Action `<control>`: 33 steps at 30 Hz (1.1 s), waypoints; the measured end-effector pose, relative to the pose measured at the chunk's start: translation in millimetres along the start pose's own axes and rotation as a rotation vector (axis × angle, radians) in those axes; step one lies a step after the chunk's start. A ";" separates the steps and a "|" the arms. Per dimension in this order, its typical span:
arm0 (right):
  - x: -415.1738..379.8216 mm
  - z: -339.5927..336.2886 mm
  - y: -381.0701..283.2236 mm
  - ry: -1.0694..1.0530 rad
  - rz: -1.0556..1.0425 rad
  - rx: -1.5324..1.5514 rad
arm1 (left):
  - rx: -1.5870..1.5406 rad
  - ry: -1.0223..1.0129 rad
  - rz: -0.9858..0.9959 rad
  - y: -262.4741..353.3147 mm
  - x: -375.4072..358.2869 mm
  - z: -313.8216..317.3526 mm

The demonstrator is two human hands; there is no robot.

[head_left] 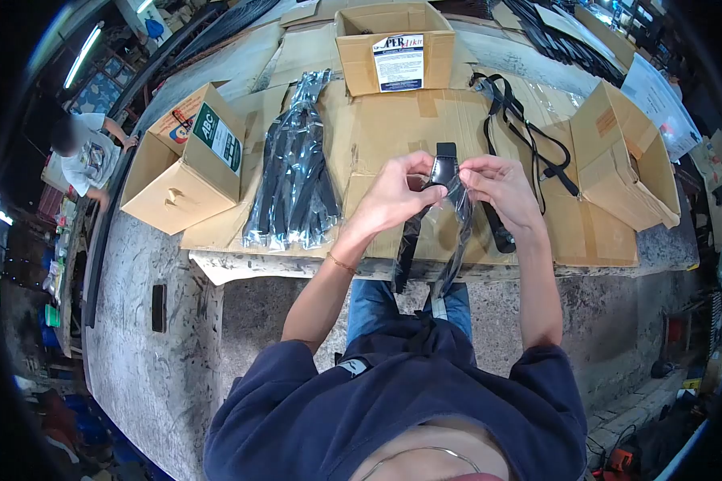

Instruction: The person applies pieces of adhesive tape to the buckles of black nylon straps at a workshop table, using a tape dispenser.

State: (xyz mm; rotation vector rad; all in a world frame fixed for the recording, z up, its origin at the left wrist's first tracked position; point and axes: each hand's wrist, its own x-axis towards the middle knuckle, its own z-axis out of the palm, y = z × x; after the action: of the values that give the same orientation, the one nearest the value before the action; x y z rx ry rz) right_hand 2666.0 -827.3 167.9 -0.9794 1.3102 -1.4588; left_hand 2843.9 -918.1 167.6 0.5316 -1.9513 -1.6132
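Note:
In front of my chest, my left hand (401,195) pinches a black strap (444,170) with a shiny leather-like end piece, thumb across its lower part. My right hand (499,191) has its fingertips closed at the right edge of the same piece, where thin clear plastic (462,218) shows. Two dark lengths hang below the hands, past the table's front edge. A pile of black straps in clear plastic bags (293,180) lies left of my hands. To the right rests a loose black strap (529,132) with cords, partly hidden behind my right hand.
Cardboard boxes stand at the left (176,184), at the back (353,68) and at the right (618,180), on a flattened cardboard sheet (377,132). A dark phone-like object (160,309) lies on the grey surface at left. Another person (84,160) stands at the far left.

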 end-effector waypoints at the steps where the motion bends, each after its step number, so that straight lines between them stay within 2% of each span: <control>1: 0.2 0.2 -0.7 -0.008 0.005 -0.030 | 0.020 -0.005 0.003 -2.4 0.8 -0.6; 3: 1.2 0.6 1.7 -0.017 -0.025 -0.073 | 0.039 -0.009 0.005 -0.5 0.4 -0.4; 5: 1.4 2.3 3.0 -0.025 -0.054 -0.116 | 0.115 -0.053 -0.164 9.5 -1.5 1.3; 6: 0.9 4.2 3.1 -0.012 -0.058 -0.133 | 0.114 -0.054 -0.167 4.2 -0.7 1.6; 8: 0.5 3.7 3.9 0.001 -0.061 -0.150 | -0.092 -0.038 -0.024 -12.4 2.6 1.8; 9: 1.0 1.2 4.0 0.021 -0.064 -0.159 | -0.094 -0.037 -0.025 -14.9 1.8 0.8; 11: 0.9 -1.6 4.6 0.042 -0.066 -0.166 | -0.322 -0.032 0.022 -18.4 -2.8 -5.3; 13: 1.2 -2.9 4.7 0.052 -0.082 -0.119 | -0.324 -0.077 0.001 -26.0 -6.4 -7.7; 16: 1.3 -3.3 3.7 0.020 -0.072 -0.075 | -0.270 -0.016 -0.029 -38.5 -12.3 -3.2; 18: 1.8 -3.5 5.0 0.039 -0.086 -0.112 | -0.191 -0.101 -0.108 -40.5 -13.3 -3.9; 20: 1.8 -4.4 5.1 0.059 -0.101 -0.148 | -0.171 -0.079 -0.146 -51.5 -14.1 -6.6; 25: -3.7 -4.7 2.9 -0.013 -0.082 -0.161 | 0.023 -0.031 -0.181 -16.0 -21.1 -16.2; 28: -4.9 -1.3 5.4 -0.017 -0.089 -0.137 | 0.229 -0.185 -0.131 -4.4 -18.4 -30.1; 33: -8.0 6.4 10.6 -0.015 -0.113 -0.069 | 0.246 -0.289 -0.164 -1.3 -17.9 -37.6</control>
State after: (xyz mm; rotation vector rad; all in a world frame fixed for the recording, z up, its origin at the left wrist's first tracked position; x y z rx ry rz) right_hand 2675.6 -821.4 158.3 -1.1229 1.3201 -1.4970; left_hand 2881.5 -936.0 168.4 0.5935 -2.3965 -1.6321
